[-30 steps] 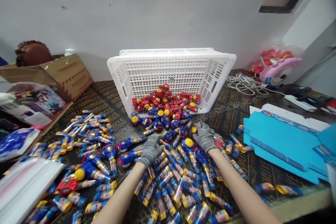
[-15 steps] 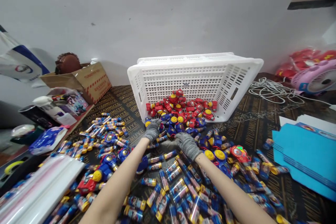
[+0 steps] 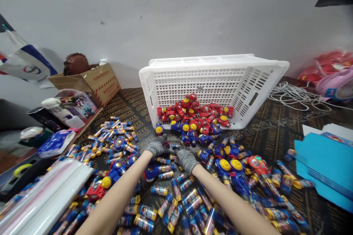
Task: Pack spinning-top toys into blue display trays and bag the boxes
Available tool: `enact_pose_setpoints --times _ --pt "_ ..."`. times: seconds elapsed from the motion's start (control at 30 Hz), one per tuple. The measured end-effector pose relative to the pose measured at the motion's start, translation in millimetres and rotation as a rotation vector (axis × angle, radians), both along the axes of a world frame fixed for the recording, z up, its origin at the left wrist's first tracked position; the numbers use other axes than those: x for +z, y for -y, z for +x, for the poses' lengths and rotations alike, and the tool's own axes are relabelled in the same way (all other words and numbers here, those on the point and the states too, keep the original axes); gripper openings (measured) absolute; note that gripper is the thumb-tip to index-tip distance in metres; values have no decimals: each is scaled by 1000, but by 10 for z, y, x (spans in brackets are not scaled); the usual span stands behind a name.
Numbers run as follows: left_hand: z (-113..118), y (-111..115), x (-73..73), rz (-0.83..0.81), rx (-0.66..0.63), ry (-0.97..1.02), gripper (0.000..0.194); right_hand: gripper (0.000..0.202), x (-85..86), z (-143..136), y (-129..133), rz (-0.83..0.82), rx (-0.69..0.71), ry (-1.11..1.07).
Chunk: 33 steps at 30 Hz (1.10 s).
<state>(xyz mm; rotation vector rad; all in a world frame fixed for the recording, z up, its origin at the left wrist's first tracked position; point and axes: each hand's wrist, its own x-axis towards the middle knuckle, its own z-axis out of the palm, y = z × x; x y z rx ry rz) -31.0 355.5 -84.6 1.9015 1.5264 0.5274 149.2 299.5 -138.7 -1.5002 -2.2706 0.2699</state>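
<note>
Grey gloves cover both my hands, which are close together in front of a white plastic basket (image 3: 197,65) tipped on its side. My left hand (image 3: 156,146) is closed, with a small dark piece showing at its fingertips that I cannot make out. My right hand (image 3: 188,158) pinches a small printed tube (image 3: 175,147), its end pointing at the left hand. Red toys with yellow discs (image 3: 180,112) are heaped inside the basket. Blue toys (image 3: 190,137) lie at its mouth, and more blue toys (image 3: 238,180) are right of my right hand. Printed tubes (image 3: 193,202) cover the near tabletop.
Left are a cardboard box (image 3: 103,86), bottles and packets, and a white plastic roll (image 3: 52,194). Right are stacked blue cards (image 3: 325,161), a coiled white cable (image 3: 292,95) and a pink fan (image 3: 335,84). A wall stands behind the basket.
Both hands have drawn back from the basket's mouth toward me and come closer together. A small tube now shows at my right fingertips. The view has shifted slightly left.
</note>
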Motion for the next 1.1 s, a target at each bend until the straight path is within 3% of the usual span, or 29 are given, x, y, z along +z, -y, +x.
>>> enact_pose_setpoints --times 0.13,0.3,0.37,0.43,0.5,0.6,0.7,0.77,0.9,0.93,1.0,1.1 --pt "-99 430 126 -12 164 262 47 41 25 173 221 -22 -37 -101" --pt "47 1062 259 -485 416 1082 34 44 194 221 598 61 30 -215" --pt "150 1255 272 -612 525 1226 35 38 269 210 721 164 62 -241" --pt "226 1399 274 -628 587 1204 38 32 329 210 819 249 80 -216" --pt "262 1500 284 -509 597 1150 38 28 374 222 907 287 101 -131" --pt "256 1603 330 -204 540 1084 30 28 449 246 1042 325 144 -14" --pt "224 1677 391 -111 451 974 28 27 606 244 1160 257 158 -42" --pt "203 1711 425 -109 404 924 28 25 755 228 1204 52 151 -182" --pt "153 1719 483 -84 320 886 26 41 969 181 1226 -668 168 -625" --pt "134 1711 491 -93 294 874 25 44 976 164 1232 -779 168 -698" --pt "86 1692 491 -103 292 849 27 38 936 119 1253 -717 124 -763" --pt "2 1646 436 -17 379 760 31 29 828 20 1289 -325 13 -729"
